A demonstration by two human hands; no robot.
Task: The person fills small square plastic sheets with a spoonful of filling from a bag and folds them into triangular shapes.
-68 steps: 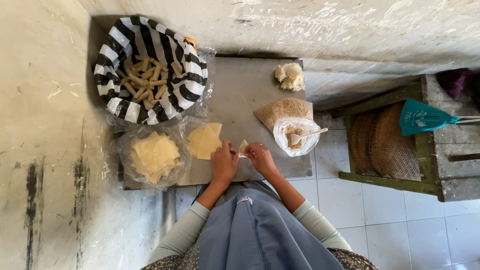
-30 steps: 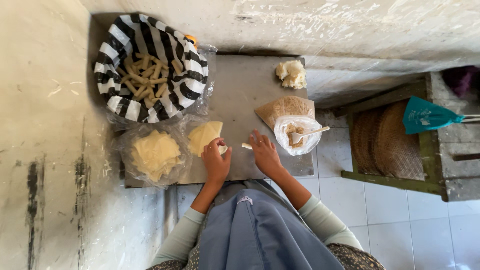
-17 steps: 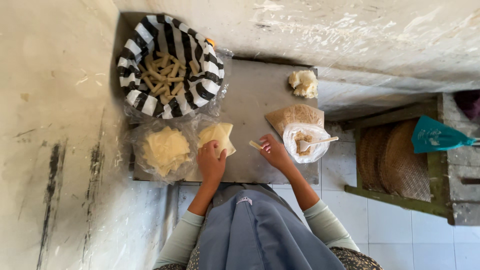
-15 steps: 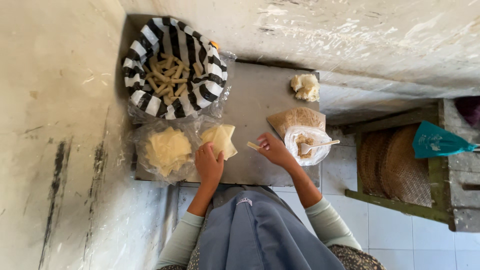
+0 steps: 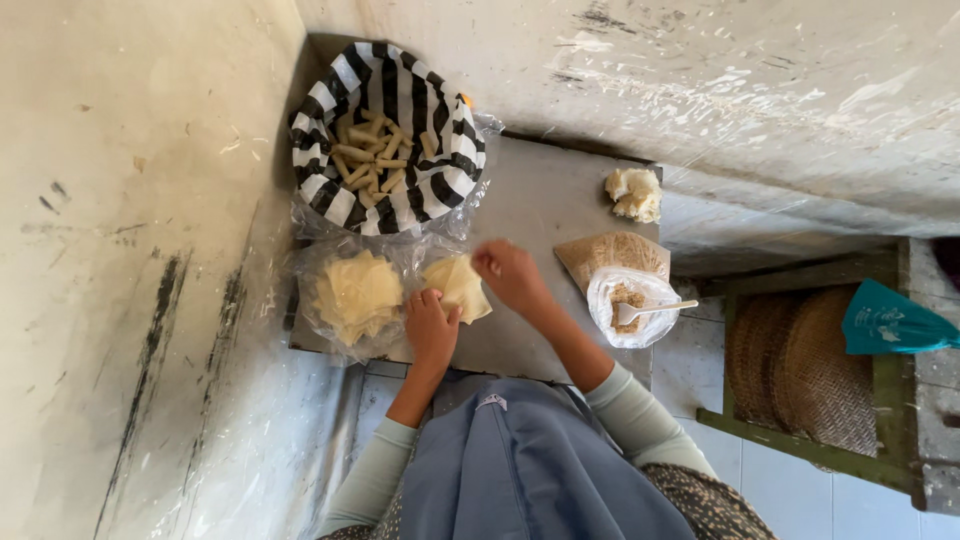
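The left hand (image 5: 432, 328) lies palm down on the near edge of a small pale-yellow wrapper sheet (image 5: 458, 284), its fingers loosely spread and pressing on the sheet rather than closing around it. That sheet lies flat on the grey table (image 5: 545, 205), just in front of the person's body. The right hand (image 5: 507, 272) hovers at the far right corner of the same sheet with its fingers curled inward; whether it pinches anything small there is too blurred to tell. Just left of the sheet, a stack of more pale wrappers (image 5: 357, 295) sits in crinkled clear plastic at the table's left edge. Beyond both, at the far left corner by the wall, a black-and-white striped cloth (image 5: 445, 165) lines a basket holding a pile of finished pale rolls (image 5: 372, 158). To the right of the hands, a clear bag of brownish filling (image 5: 632, 305) stands open with a white spoon (image 5: 650, 310) resting in it, touching a brown paper sheet (image 5: 612, 254) behind it. Farther back on the right, a crumpled whitish lump (image 5: 634, 193) lies alone. Off the table, woven mats (image 5: 800, 362) rest in a green wooden frame beside a teal bag (image 5: 893, 320).
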